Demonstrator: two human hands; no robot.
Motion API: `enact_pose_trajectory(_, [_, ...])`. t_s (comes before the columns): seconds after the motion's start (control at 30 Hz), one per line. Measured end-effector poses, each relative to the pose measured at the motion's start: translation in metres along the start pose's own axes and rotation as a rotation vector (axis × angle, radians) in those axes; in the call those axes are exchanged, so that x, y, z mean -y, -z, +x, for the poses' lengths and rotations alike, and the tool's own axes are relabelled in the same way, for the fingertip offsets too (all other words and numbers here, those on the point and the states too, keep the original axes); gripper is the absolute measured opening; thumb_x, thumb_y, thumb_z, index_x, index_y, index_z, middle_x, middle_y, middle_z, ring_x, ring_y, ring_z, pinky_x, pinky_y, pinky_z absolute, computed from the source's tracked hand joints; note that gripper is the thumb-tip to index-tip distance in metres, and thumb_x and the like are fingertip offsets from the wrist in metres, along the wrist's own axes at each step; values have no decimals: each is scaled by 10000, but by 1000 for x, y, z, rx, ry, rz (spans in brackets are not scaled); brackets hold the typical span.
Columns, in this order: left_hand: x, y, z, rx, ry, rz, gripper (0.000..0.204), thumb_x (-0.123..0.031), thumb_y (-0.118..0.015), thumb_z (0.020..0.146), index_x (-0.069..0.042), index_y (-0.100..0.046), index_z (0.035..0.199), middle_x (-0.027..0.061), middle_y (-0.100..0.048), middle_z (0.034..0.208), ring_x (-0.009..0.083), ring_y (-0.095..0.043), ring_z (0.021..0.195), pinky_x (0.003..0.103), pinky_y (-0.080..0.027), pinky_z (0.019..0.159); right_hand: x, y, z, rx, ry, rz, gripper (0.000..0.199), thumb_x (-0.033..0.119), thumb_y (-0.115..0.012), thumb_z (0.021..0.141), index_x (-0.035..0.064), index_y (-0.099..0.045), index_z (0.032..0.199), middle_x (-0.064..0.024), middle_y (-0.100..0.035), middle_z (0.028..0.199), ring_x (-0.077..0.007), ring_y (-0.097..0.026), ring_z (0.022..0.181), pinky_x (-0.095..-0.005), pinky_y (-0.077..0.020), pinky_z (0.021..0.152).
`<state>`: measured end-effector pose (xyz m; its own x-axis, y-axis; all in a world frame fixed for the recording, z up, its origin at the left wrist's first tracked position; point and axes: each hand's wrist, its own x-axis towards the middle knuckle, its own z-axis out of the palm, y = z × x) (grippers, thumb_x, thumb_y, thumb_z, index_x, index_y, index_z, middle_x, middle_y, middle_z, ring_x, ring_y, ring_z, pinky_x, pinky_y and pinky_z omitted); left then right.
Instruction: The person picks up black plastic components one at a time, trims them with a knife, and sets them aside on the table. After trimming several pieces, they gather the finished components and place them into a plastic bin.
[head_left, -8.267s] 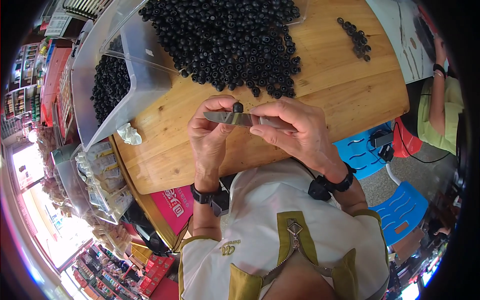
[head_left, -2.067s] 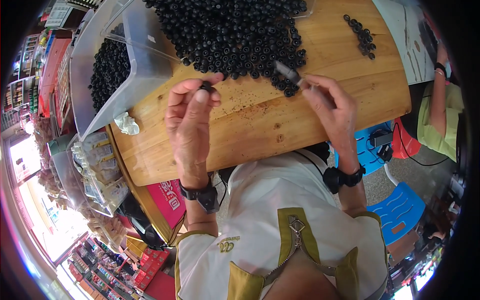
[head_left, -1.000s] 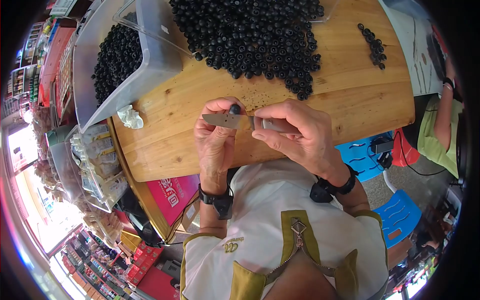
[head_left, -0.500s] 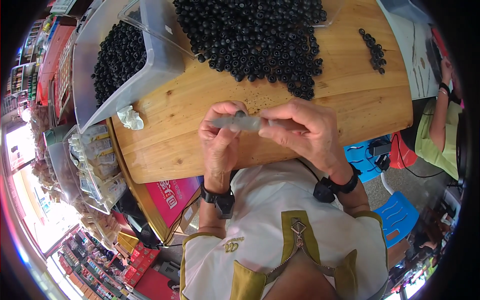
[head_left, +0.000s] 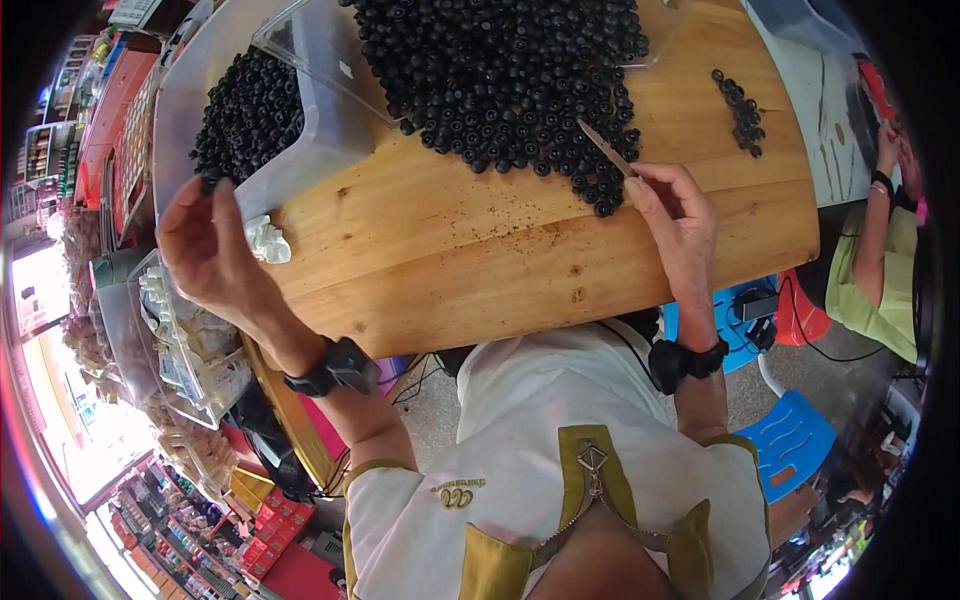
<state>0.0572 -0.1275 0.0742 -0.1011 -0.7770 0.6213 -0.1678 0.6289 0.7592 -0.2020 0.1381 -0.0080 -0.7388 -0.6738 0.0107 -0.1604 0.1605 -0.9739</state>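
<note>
A big heap of small round black parts (head_left: 505, 75) lies on the wooden table (head_left: 450, 250). My right hand (head_left: 672, 208) holds a thin metal blade (head_left: 603, 148) whose tip reaches into the near edge of the heap. My left hand (head_left: 200, 245) is stretched out to the left, at the corner of a clear plastic bin (head_left: 310, 120), with one black part (head_left: 208, 184) pinched at its fingertips. More black parts (head_left: 248, 110) fill the bin.
A crumpled white scrap (head_left: 266, 240) lies near the table's left edge. A short row of black parts (head_left: 740, 108) sits at the far right. Another person (head_left: 880, 250) in green sits to the right. Blue stools (head_left: 795, 440) stand below the table.
My hands were together near my chest working a part with the blade. They have separated: the left swung out to the bin with a part, the right reached to the heap with the blade.
</note>
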Motion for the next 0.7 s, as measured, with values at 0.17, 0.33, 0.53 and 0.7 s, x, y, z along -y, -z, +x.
enact_pose_trajectory(0.17, [3, -3, 10, -2, -312, 594, 229, -2, -733, 826, -37, -691, 1048, 61, -673, 1058, 164, -625, 954, 255, -508, 724, -1, -2, -1, -19, 44, -10, 176, 71, -707, 905, 8, -672, 1065, -1, -674, 934, -54, -591, 863, -202, -473, 793])
enact_pose_trajectory(0.33, [-28, -43, -51, 305, -162, 341, 210, 12, -722, 819, -48, -693, 1018, 74, -676, 1075, 199, -634, 927, 304, -509, 728, 0, -3, -3, -18, 72, -69, 181, 60, -709, 898, 5, -669, 1066, -19, -686, 946, -59, -595, 858, -204, -478, 788])
enact_pose_trajectory(0.53, [-24, -99, -105, 673, -57, 221, 212, 18, -730, 790, -42, -677, 986, 113, -636, 940, 276, -626, 867, 331, -508, 721, -2, -3, -3, -16, 101, -51, 179, 56, -710, 896, 8, -669, 1064, -10, -691, 949, -54, -593, 845, -201, -477, 776])
enact_pose_trajectory(0.7, [-20, -115, -113, 678, -85, 272, 230, -23, -755, 772, -40, -661, 981, 117, -611, 938, 295, -591, 868, 386, -495, 747, 2, -4, -4, -19, 93, -9, 187, 66, -719, 891, 14, -671, 1064, -9, -690, 940, -52, -593, 840, -201, -478, 767])
